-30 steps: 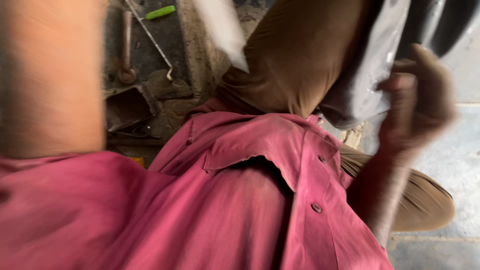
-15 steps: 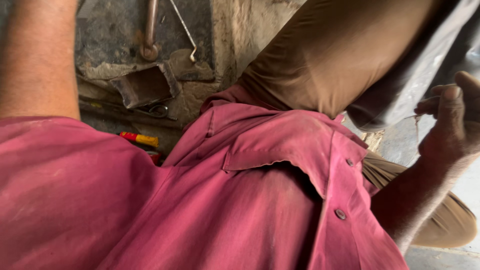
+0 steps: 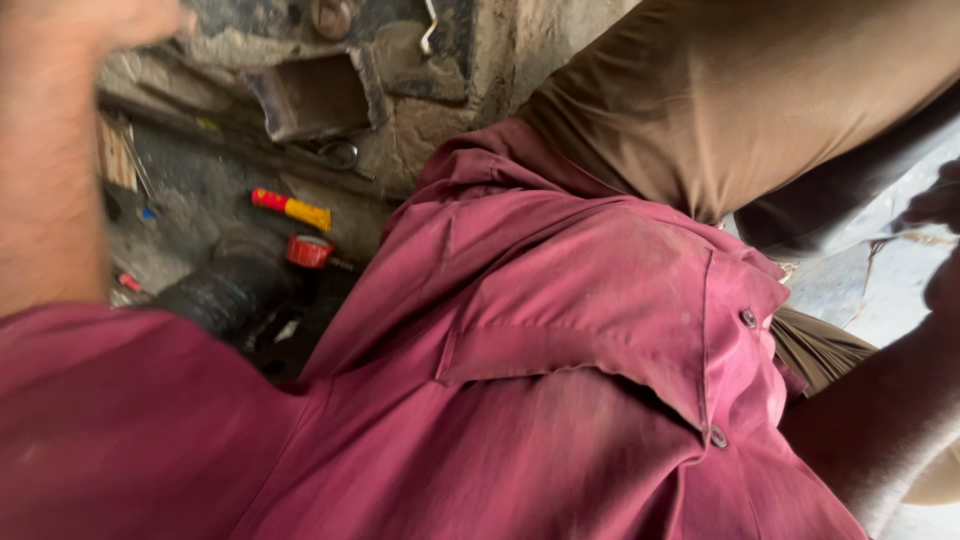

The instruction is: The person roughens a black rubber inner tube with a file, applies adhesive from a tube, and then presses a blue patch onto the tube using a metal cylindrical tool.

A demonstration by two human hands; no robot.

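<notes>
I look down my own maroon shirt (image 3: 560,330) and a brown trouser leg (image 3: 740,100). My left forearm rises blurred along the left edge, and my left hand (image 3: 130,18) is a smear at the top corner; its fingers do not show. My right hand (image 3: 940,250) is cut off by the right edge, next to a grey sheet (image 3: 850,210) that lies over the trouser leg. Whether it grips the sheet is hidden. My right forearm (image 3: 880,420) runs up from the bottom right.
On the dirty ground to the left lie a tool with a red and yellow handle (image 3: 290,208), a red tape roll (image 3: 310,250), a black rubber piece (image 3: 220,295), a rusty open metal box (image 3: 310,95) and pliers (image 3: 340,155).
The view has dropped and shifted left, so more ground and tools show. My right hand has slid toward the right edge and is mostly out of frame.
</notes>
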